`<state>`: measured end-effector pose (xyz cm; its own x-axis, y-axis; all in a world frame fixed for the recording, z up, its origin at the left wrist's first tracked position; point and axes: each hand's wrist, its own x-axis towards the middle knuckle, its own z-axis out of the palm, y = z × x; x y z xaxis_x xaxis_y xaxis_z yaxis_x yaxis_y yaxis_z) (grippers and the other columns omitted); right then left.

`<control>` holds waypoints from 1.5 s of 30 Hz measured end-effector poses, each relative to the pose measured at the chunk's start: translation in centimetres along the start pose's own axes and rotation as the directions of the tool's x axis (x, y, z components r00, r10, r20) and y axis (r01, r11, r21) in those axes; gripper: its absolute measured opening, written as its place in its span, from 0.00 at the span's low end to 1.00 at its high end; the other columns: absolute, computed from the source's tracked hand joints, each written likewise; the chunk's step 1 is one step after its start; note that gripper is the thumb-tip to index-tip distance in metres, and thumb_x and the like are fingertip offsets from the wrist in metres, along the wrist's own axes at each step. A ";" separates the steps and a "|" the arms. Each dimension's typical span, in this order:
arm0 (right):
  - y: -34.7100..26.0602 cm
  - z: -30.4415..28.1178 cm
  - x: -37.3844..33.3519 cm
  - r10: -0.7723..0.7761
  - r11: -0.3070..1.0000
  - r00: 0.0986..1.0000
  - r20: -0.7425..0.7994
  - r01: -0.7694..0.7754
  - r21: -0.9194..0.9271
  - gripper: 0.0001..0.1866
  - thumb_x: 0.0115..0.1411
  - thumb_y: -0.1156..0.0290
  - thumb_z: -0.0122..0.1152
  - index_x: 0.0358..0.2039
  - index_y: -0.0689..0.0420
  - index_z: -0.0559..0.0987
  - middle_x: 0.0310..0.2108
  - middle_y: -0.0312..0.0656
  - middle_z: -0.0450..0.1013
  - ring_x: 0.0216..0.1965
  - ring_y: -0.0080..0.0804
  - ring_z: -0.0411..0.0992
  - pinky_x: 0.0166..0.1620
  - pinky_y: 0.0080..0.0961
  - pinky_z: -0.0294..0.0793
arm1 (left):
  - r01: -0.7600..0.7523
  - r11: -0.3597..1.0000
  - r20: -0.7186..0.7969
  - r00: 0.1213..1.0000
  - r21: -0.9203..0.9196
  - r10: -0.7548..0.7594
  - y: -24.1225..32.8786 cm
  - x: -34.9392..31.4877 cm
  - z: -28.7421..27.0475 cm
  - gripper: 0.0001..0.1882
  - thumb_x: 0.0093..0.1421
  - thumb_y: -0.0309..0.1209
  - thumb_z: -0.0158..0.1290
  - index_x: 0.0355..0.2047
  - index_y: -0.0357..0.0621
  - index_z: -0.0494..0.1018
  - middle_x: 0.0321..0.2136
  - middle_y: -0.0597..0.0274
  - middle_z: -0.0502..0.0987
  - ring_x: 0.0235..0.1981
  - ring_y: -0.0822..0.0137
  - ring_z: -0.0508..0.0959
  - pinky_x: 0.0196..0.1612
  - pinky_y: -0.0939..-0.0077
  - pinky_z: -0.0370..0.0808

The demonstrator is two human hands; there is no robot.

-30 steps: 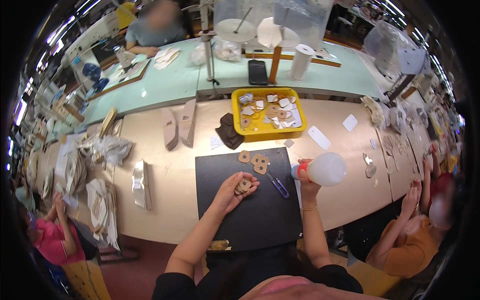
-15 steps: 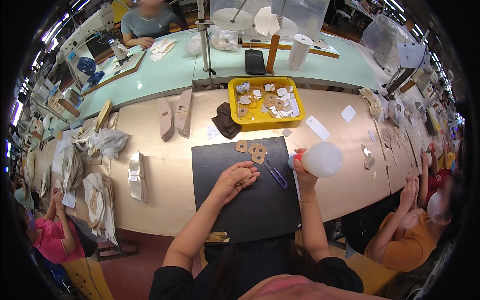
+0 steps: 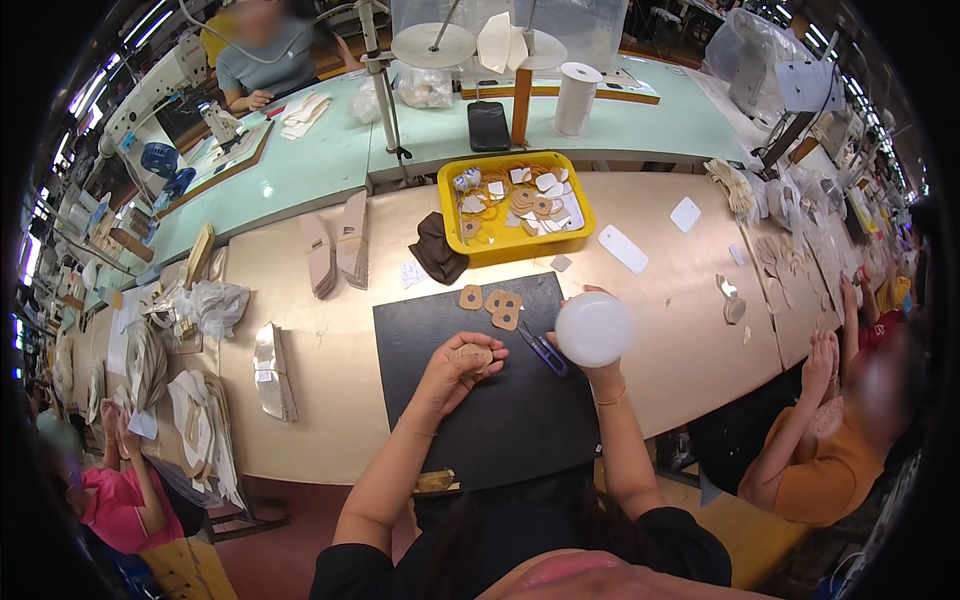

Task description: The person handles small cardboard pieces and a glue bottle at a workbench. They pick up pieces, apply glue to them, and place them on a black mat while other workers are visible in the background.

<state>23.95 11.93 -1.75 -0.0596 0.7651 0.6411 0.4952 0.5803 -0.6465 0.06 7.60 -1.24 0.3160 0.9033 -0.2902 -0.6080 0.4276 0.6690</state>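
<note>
My left hand (image 3: 458,374) is closed around small tan pieces (image 3: 474,353) over the black mat (image 3: 480,425); how many cannot be told. In my right hand (image 3: 606,380) is a white plastic bottle (image 3: 592,328), its round end facing up toward me. The bottle hides most of those fingers and its other end. Several tan pieces with holes (image 3: 505,312) lie overlapping near the mat's far edge, with a single tan piece (image 3: 471,297) just left of them. Purple-handled thread snips (image 3: 546,354) rest on the mat between my hands.
Beyond the mat stands a yellow tray (image 3: 520,250) of tan and white pieces, with a dark brown cloth (image 3: 437,252) beside it. Bundled strips (image 3: 337,245) lie to the left, white cards (image 3: 623,249) to the right. Co-workers sit on both sides and across.
My right hand has turned the bottle and brought it slightly left; its red tip, visible before, is now hidden. My left hand stays closed around the tan pieces. The view has shifted a little.
</note>
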 end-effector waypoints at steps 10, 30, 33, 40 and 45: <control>1.4 0.5 -0.9 0.001 0.998 0.998 0.062 0.003 -0.056 0.23 0.46 0.72 0.71 0.43 0.61 0.73 0.36 0.40 0.74 0.40 0.27 0.73 0.44 0.24 0.72 | 0.000 0.999 -0.002 1.000 -0.033 0.000 0.2 0.1 -0.2 0.11 0.55 0.20 0.52 0.40 0.35 0.67 0.42 0.49 0.73 0.44 0.59 0.77 0.50 0.71 0.76; 0.3 -0.7 -0.6 -0.142 0.961 0.985 -0.100 0.113 -0.253 0.27 0.44 0.70 0.72 0.45 0.62 0.73 0.41 0.45 0.75 0.45 0.34 0.74 0.48 0.28 0.73 | -0.042 0.998 -0.013 0.999 0.040 0.043 -0.6 0.2 0.2 0.19 0.58 0.23 0.51 0.49 0.31 0.64 0.48 0.42 0.70 0.50 0.50 0.73 0.51 0.66 0.76; 0.3 -0.6 -0.7 -0.091 0.978 0.992 -0.090 0.072 -0.198 0.28 0.44 0.70 0.72 0.46 0.62 0.72 0.43 0.46 0.74 0.45 0.36 0.74 0.48 0.29 0.73 | -0.038 0.997 -0.017 0.999 0.068 0.039 -0.7 0.2 0.4 0.20 0.58 0.23 0.51 0.50 0.30 0.63 0.49 0.41 0.70 0.50 0.50 0.73 0.50 0.66 0.76; -0.1 -0.4 -0.5 -0.029 0.994 0.991 -0.134 0.015 -0.107 0.31 0.43 0.69 0.72 0.48 0.62 0.70 0.44 0.47 0.73 0.44 0.37 0.74 0.47 0.29 0.74 | -0.035 0.996 -0.037 0.999 0.078 0.038 -0.7 0.3 0.6 0.21 0.57 0.23 0.52 0.51 0.29 0.63 0.48 0.40 0.70 0.49 0.51 0.74 0.47 0.68 0.78; 0.2 -0.4 -0.5 -0.065 0.987 0.991 -0.115 0.047 -0.152 0.31 0.43 0.68 0.73 0.47 0.63 0.71 0.42 0.47 0.74 0.44 0.37 0.75 0.46 0.29 0.74 | -0.027 0.995 -0.051 0.998 0.095 0.032 -0.7 0.3 0.3 0.21 0.57 0.23 0.53 0.50 0.29 0.64 0.45 0.42 0.72 0.46 0.52 0.76 0.45 0.68 0.79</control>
<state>24.43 11.51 -2.02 0.0080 0.6885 0.7252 0.6180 0.5667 -0.5449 0.82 7.57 -1.61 0.2589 0.9171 -0.3032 -0.5442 0.3979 0.7386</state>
